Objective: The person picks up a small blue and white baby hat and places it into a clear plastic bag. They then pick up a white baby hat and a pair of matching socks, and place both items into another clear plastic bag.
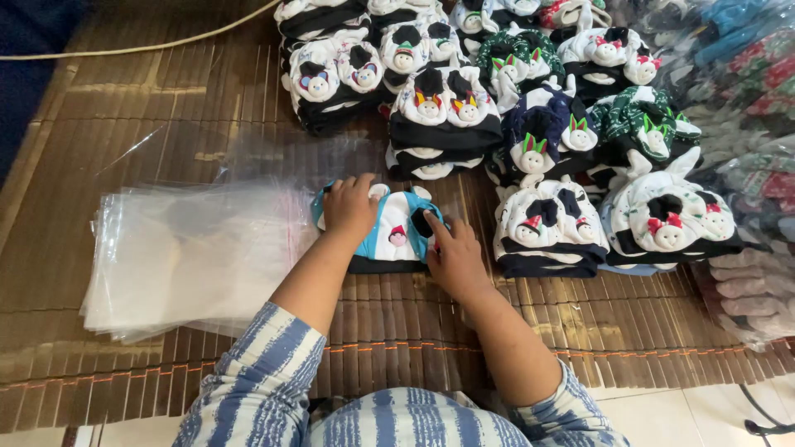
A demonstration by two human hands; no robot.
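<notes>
Underneath everything, a brown slatted bamboo mat [116,108] spread on the floor, with pale tile at the near edge. Across the far side, many stacks of small folded baby hats [447,108], mostly white and black, some green or dark blue, each with tiny animal faces sewn on. Along the right edge, a heap of bagged garments [758,165] in clear wrapping, colours blurred. On the left, a flat pile of clear plastic bags [182,257] lying on the mat, its right edge just beside the hat being handled. Across the far left, a thin pale cord [124,45] running over the mat.

In the middle, a small stack of hats topped by a light-blue and white hat [397,228] with a black band below, lying on the mat in front of the stacks, between the bags and the nearest white stack. Left hand [349,207] laid palm down on the hat's left part, fingers spread and bent over the fabric, pressing rather than closed around it. Right hand [451,252] at the hat's right edge, open, fingertips touching the cloth, nothing gripped. Both forearms bare, coming out of blue and white striped sleeves [257,381].
</notes>
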